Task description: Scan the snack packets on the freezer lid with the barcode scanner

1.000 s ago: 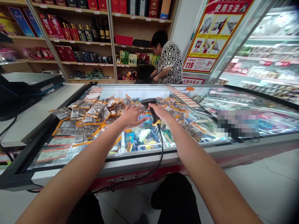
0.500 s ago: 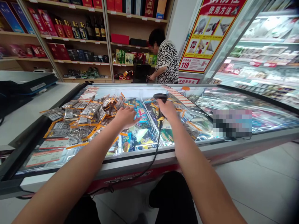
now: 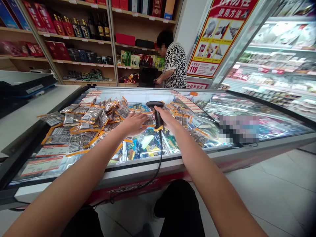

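Observation:
My right hand (image 3: pixel 166 118) is closed around the handle of a black barcode scanner (image 3: pixel 158 120) with a yellow-orange trim, held upright over the glass. Its dark cable runs down from the handle across the freezer's front edge. Close to its left, my left hand (image 3: pixel 134 124) is bent over a small clear packet with orange edges (image 3: pixel 149 119), seemingly gripping it; the fingers partly hide it. To the left of this hand lies a heap of similar packets (image 3: pixel 95 115) with grey labels. More such packets (image 3: pixel 181 118) lie to the right of the scanner.
Beneath the packets is a glass-topped chest freezer (image 3: pixel 145 164) with colourful bags inside. A blurred object (image 3: pixel 239 128) rests on its right side. A grey counter (image 3: pixel 17 126) stands left. Behind, a person (image 3: pixel 175 65) in a patterned shirt stands by shelves (image 3: pixel 86 41) of bottles and boxes.
The scanner and my right hand have moved left, close to my left hand. An orange-edged packet now shows between them. The view has shifted slightly.

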`<state>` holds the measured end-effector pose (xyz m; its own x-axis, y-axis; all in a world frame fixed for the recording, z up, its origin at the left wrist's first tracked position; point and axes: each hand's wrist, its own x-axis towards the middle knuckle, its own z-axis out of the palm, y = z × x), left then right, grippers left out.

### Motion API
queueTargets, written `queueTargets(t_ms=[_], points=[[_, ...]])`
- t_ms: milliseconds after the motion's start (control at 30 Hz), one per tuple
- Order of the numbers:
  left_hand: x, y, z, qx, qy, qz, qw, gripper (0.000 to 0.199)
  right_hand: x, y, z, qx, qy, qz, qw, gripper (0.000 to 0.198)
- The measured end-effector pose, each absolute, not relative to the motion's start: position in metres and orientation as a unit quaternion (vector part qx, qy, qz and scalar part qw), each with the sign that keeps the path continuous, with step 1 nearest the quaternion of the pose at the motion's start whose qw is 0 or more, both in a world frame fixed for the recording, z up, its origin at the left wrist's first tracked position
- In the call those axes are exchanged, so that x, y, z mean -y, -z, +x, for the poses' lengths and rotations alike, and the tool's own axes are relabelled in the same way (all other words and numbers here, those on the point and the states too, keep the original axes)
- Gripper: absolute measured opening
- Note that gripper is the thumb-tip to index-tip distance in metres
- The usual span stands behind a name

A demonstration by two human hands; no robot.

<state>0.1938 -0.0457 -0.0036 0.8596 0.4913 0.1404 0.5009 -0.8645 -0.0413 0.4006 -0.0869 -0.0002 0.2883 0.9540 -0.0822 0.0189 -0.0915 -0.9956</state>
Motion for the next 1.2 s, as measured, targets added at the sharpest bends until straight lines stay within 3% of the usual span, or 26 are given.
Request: queueTargets(t_ms=[133, 500, 1200], points=[[0.043, 0.008, 0.197, 0.292, 0.031, -0.954, 0.063, 0.061, 0.093, -0.005, 0.403, 0.422, -0.39, -0.626, 0.527, 0.033], [0.03, 0.014, 0.2, 0.356, 0.035, -0.933, 0.046, 0.067, 0.125, -0.032, 0.419, 0.493, -0.447, -0.672, 0.324, 0.034], [0.032, 0.008, 0.199, 0.363, 0.03, -0.931, 0.016, 0.066, 0.137, -0.046, 0.409, 0.48, -0.44, -0.678, 0.34, 0.031]])
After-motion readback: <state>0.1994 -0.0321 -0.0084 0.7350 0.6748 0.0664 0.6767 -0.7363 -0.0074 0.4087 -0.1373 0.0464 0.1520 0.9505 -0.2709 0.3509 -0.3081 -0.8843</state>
